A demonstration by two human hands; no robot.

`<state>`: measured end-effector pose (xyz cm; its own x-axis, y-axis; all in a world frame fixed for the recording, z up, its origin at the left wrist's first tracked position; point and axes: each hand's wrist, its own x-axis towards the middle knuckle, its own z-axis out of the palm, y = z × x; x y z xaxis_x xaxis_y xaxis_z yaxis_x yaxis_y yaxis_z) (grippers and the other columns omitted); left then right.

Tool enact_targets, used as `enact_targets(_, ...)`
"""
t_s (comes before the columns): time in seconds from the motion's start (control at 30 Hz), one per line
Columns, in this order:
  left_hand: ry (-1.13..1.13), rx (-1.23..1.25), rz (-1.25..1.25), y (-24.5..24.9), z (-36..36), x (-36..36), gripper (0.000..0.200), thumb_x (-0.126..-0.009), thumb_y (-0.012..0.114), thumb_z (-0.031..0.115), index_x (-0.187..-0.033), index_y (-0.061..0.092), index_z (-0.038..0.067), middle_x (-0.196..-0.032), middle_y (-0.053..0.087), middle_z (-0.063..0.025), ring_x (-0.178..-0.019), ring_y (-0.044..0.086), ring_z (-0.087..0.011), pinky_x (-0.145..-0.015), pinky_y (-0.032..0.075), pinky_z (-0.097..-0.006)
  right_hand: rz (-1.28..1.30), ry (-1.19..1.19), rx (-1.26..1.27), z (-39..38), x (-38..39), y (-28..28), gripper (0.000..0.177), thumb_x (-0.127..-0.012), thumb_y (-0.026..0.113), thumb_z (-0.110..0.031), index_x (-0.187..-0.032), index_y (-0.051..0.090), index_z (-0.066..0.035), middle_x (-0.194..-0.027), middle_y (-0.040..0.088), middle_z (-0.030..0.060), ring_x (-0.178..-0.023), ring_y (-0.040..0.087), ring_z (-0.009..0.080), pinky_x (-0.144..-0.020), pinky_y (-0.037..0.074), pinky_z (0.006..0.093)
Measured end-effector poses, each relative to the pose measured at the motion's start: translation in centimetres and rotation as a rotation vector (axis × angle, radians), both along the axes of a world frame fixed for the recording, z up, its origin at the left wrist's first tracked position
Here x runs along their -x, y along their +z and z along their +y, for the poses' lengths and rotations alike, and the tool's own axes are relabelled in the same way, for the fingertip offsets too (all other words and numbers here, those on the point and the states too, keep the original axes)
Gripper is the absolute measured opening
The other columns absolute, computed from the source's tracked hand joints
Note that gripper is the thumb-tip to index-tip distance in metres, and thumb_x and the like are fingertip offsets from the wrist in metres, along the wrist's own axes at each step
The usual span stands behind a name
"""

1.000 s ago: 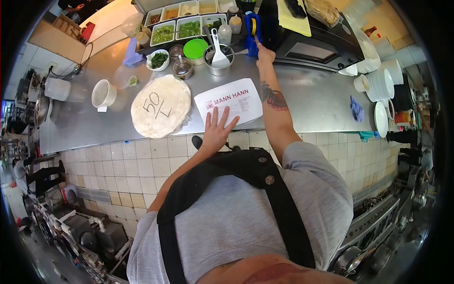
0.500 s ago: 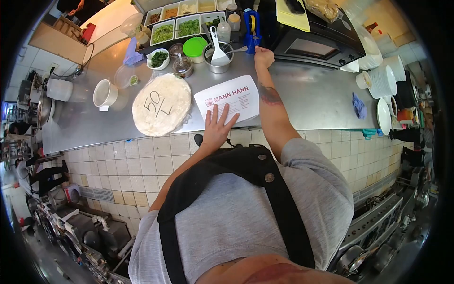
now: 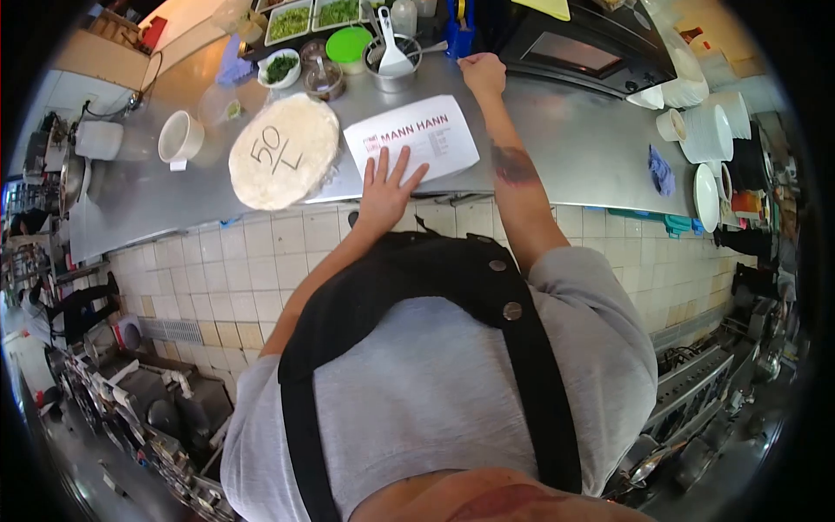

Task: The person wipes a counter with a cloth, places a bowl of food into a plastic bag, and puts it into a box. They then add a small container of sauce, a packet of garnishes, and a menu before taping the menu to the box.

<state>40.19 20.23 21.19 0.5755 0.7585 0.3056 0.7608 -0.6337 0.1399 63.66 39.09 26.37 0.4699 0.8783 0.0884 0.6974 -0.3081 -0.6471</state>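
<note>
A long steel counter (image 3: 574,148) runs across the view above a tiled front. On it lies a round bagged stack of flatbreads (image 3: 283,152) marked "50 L", and just beside it, to the right, a white printed sheet (image 3: 417,139) headed "MANN HANN", near the counter's front edge. The left hand (image 3: 383,187) lies flat on the sheet's near edge, palm down, fingers (image 3: 370,163) spread. The right hand (image 3: 483,74) rests at the back of the counter beyond the sheet, fingers curled in; it seems to be a loose fist, but I cannot tell whether it pinches anything. Just beside it stand a metal pot (image 3: 393,76) holding a white spatula (image 3: 391,54) and a blue dispenser (image 3: 461,17).
</note>
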Motion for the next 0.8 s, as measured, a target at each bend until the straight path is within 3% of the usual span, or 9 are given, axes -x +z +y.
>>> enact_targets(0.17, 0.014, -0.031, -0.003, -0.6, -0.2, -0.1, 0.057, -0.081, 0.059, 0.016, -0.136, 0.045, 0.022, -0.146, 0.034, -0.0114, -0.129, 0.034, -0.0438, -0.102, 0.029, -0.0583, 0.945, 0.209, -0.121, -12.6, 2.5, -0.1, 0.016, -0.08, 0.07, -0.014, -0.087, 0.069, 0.0, -0.068, 0.062, 0.0004, -0.056, 0.049, 0.0046, -0.049, 0.036, 0.0197)
enact_targets(0.23, 0.025, -0.045, 0.023, -0.5, -0.3, -0.1, 0.056, -0.083, 0.06, 0.02, -0.136, 0.043, 0.014, -0.146, 0.035, -0.0107, -0.128, 0.036, -0.0414, -0.102, 0.029, -0.0572, 1.063, 0.171, -0.104, -16.9, 3.4, -0.9, 0.016, -0.08, 0.07, -0.014, -0.085, 0.069, 0.001, -0.07, 0.064, 0.0015, -0.056, 0.05, 0.0057, -0.049, 0.036, 0.0197)
enact_targets(0.4, 0.046, -0.06, 0.042, -1.1, -0.4, -0.1, 0.06, -0.083, 0.06, 0.02, -0.138, 0.039, 0.01, -0.146, 0.035, -0.0081, -0.129, 0.036, -0.0393, -0.102, 0.029, -0.0568, 1.129, 0.131, 0.028, -21.9, 5.0, -4.0, 0.018, -0.082, 0.07, -0.018, -0.085, 0.067, 0.0, -0.072, 0.062, 0.0002, -0.057, 0.049, 0.0042, -0.049, 0.036, 0.0177)
enact_targets(0.63, 0.06, -0.054, 0.003, -1.0, -0.6, -0.2, 0.065, -0.082, 0.061, 0.019, -0.14, 0.035, 0.008, -0.147, 0.035, -0.0068, -0.131, 0.035, -0.0377, -0.103, 0.028, -0.0566, 1.189, 0.1, 0.03, -22.4, 7.4, -5.6, 0.018, -0.082, 0.071, -0.019, -0.083, 0.066, -0.002, -0.07, 0.061, -0.0005, -0.056, 0.049, 0.0042, -0.046, 0.034, 0.0175)
enact_targets(0.73, 0.063, -0.043, -0.032, -1.2, -0.5, -0.1, 0.065, -0.082, 0.061, 0.02, -0.141, 0.035, 0.012, -0.146, 0.035, -0.0067, -0.131, 0.035, -0.0372, -0.104, 0.028, -0.0559, 1.182, 0.086, 0.03, -22.3, 7.9, -6.3, 0.018, -0.082, 0.071, -0.019, -0.081, 0.065, -0.002, -0.07, 0.061, -0.0001, -0.056, 0.05, 0.0048, -0.045, 0.034, 0.0179)
enact_targets(0.8, 0.063, -0.033, -0.047, -0.9, -0.6, -0.3, 0.063, -0.082, 0.06, 0.019, -0.141, 0.038, 0.02, -0.146, 0.036, -0.0075, -0.13, 0.035, -0.0381, -0.103, 0.028, -0.0562, 1.165, 0.058, 0.032, -22.3, 8.2, -6.1, 0.019, -0.082, 0.071, -0.018, -0.08, 0.065, 0.0, -0.07, 0.062, 0.0015, -0.056, 0.052, 0.0061, -0.047, 0.036, 0.0192)
